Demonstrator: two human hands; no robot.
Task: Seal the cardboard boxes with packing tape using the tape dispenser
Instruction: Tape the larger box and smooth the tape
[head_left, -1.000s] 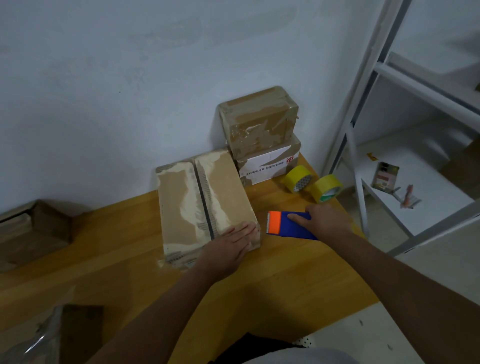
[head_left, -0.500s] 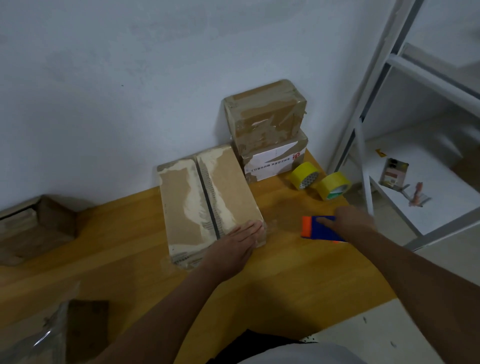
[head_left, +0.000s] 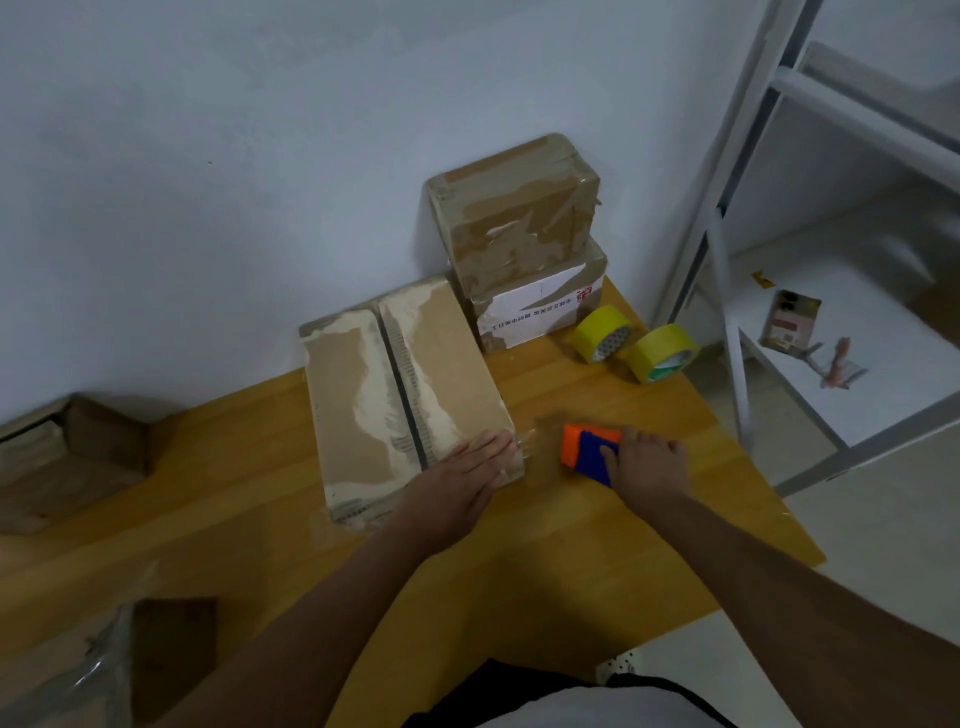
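Left hand (head_left: 457, 480) flat, fingers straight, on near corner of unsealed box (head_left: 400, 400) – one of three boxes. Right hand (head_left: 647, 462) grips tape dispenser (head_left: 587, 449) just right of it – two yellow tape rolls (head_left: 602, 332) beyond, surface (head_left: 597, 545) edge close right.

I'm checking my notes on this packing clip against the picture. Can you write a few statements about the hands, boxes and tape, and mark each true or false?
1. The left hand lies flat on the near corner of the long box. True.
2. The right hand holds a yellow tape roll. False: it grips the blue and orange tape dispenser on the table.
3. Two yellow tape rolls sit near the table's far right corner. True.
4. The long box's centre seam is taped over. False: a dark open gap runs along it.
5. Two smaller boxes are stacked against the wall. True.
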